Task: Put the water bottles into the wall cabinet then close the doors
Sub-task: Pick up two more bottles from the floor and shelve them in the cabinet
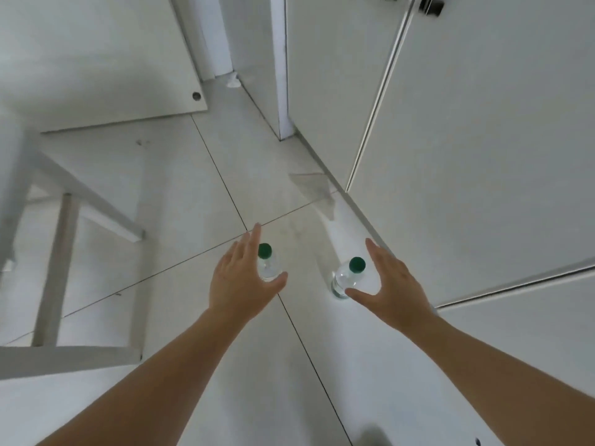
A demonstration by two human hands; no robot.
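Two clear water bottles with green caps stand upright on the white tiled floor. The left bottle (268, 263) is partly covered by my left hand (240, 281), whose fingers are spread around its left side, thumb below it. The right bottle (346, 278) stands just left of my right hand (391, 284), which is open with the thumb near the bottle's base. Neither hand has closed on a bottle. White cabinet doors (483, 140) fill the right side and look shut.
A white wooden frame of a stool or table (61, 252) stands at the left. A white board (96, 59) leans at the upper left. A white panel edge (283, 75) stands upright at top centre, with a crumpled scrap (232, 81) beside it.
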